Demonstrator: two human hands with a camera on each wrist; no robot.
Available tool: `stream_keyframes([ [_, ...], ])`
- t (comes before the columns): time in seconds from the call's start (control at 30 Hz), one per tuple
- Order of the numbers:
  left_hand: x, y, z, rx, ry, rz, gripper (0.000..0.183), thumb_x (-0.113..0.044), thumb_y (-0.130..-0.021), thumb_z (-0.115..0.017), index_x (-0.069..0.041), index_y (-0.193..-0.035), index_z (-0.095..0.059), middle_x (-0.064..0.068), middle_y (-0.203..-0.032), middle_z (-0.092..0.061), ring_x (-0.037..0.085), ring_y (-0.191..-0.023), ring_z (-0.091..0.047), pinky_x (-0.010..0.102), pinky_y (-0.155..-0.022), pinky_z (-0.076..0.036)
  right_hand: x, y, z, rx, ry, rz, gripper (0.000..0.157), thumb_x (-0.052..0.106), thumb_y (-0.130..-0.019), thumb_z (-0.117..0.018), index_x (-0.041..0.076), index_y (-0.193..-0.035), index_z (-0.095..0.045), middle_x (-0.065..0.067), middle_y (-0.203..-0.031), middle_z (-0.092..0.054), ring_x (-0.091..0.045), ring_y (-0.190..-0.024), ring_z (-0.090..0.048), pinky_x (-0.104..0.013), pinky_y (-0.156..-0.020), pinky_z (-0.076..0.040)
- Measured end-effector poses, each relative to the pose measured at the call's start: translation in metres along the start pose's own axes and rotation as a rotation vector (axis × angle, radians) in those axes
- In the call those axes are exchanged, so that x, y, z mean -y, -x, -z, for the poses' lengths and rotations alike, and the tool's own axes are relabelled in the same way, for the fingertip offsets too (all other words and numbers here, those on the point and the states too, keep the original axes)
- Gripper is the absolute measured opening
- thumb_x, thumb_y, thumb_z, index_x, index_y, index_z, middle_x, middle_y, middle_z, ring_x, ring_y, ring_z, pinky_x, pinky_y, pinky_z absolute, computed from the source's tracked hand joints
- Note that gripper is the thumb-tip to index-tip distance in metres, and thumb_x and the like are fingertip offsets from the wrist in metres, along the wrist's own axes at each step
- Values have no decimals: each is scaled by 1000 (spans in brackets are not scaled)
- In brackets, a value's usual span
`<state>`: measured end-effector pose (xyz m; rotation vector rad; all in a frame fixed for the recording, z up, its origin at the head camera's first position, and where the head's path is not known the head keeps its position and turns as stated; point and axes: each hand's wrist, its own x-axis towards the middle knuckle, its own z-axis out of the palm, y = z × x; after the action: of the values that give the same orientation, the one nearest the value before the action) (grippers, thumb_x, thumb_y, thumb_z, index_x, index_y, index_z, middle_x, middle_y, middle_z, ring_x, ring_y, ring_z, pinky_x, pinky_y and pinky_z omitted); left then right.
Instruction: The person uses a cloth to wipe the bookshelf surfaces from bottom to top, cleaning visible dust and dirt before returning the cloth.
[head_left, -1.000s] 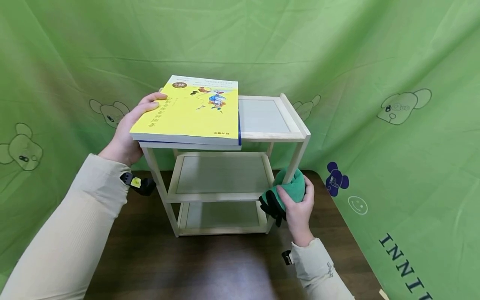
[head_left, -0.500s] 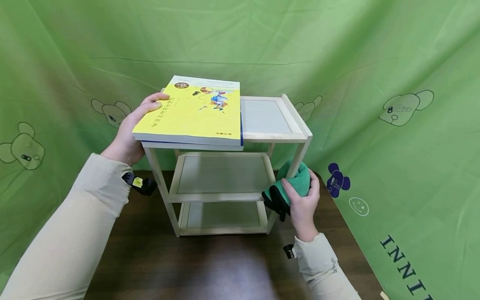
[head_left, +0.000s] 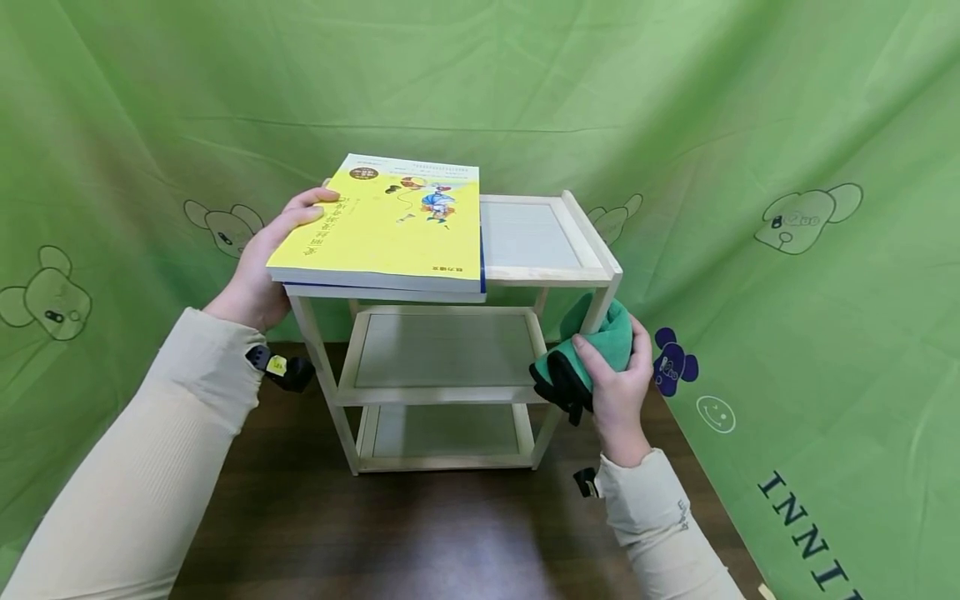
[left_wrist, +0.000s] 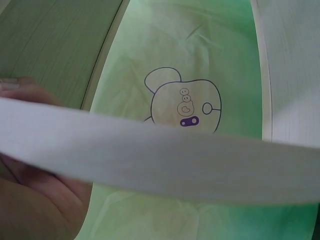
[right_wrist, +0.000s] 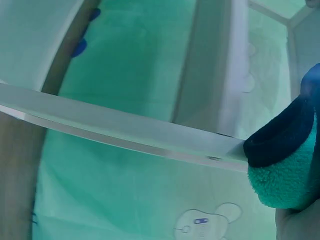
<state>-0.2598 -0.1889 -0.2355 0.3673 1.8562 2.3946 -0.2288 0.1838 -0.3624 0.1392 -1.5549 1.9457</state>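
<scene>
A pale wooden three-tier shelf (head_left: 438, 393) stands on the floor in the head view. Two books lie stacked on its top tier, a yellow-covered book (head_left: 390, 242) uppermost and a blue-edged book (head_left: 482, 275) beneath. My left hand (head_left: 258, 258) grips the left side of the top, its upper fingers on the yellow cover. In the left wrist view, a shelf post (left_wrist: 165, 160) crosses in front of that hand. My right hand (head_left: 622, 387) holds a bunched green cloth (head_left: 611, 337) with black trim, wrapped against the front right post (head_left: 602, 304), just below the top tier.
The top tier's bare right part (head_left: 528, 233) has a raised side rail (head_left: 588, 229). Behind and to the right hangs a green curtain (head_left: 750, 125) with printed bear figures. The dark wooden floor (head_left: 420, 533) stretches out in front.
My right hand has moved up along the front right post with the green cloth in it. The left hand and the books have stayed in place.
</scene>
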Motion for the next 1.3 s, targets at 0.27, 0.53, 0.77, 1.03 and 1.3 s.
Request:
stream_keyframes([
  [0.27, 1, 0, -1, 8, 9, -6, 28, -33, -103, -47, -30, -130, -51, -4, -147, -37, 4, -78, -67, 17, -65, -50, 21, -14, -6, 11, -38, 9, 51, -2, -81, -72, 8, -127, -55, -6, -115, -60, -17, -101, -61, -23, -82, -54],
  [0.53, 1, 1, -1, 12, 9, -13, 27, -33, -103, -46, -30, -130, -50, -5, -136, -45, 5, -77, -67, 17, -65, -50, 32, -21, -6, 46, -34, -35, 49, 1, -83, -70, 10, -128, -55, -6, -116, -63, -17, -99, -63, -23, -82, -55],
  [0.77, 0, 1, -2, 6, 3, -14, 28, -34, -103, -46, -31, -130, -50, -5, -140, -42, 5, -79, -67, 17, -66, -50, 35, -33, 4, 186, 3, -139, 45, 2, -86, -62, 16, -127, -54, -3, -112, -62, -13, -94, -63, -23, -79, -54],
  [1.03, 1, 0, -1, 8, 19, -10, 27, -33, -102, -47, -30, -128, -51, -5, -139, -42, 5, -80, -67, 17, -66, -50, 33, -59, 20, 534, 6, -307, 43, 9, -87, -50, 21, -128, -51, 2, -111, -60, -8, -86, -62, -23, -75, -53],
  [1.3, 1, 0, -2, -1, 5, -1, 27, -33, -102, -47, -30, -129, -52, -3, -146, -37, 5, -80, -66, 17, -67, -50, 29, -79, 26, 799, -180, -436, 50, 8, -84, -43, 25, -130, -52, 5, -119, -61, -8, -102, -60, -23, -89, -51],
])
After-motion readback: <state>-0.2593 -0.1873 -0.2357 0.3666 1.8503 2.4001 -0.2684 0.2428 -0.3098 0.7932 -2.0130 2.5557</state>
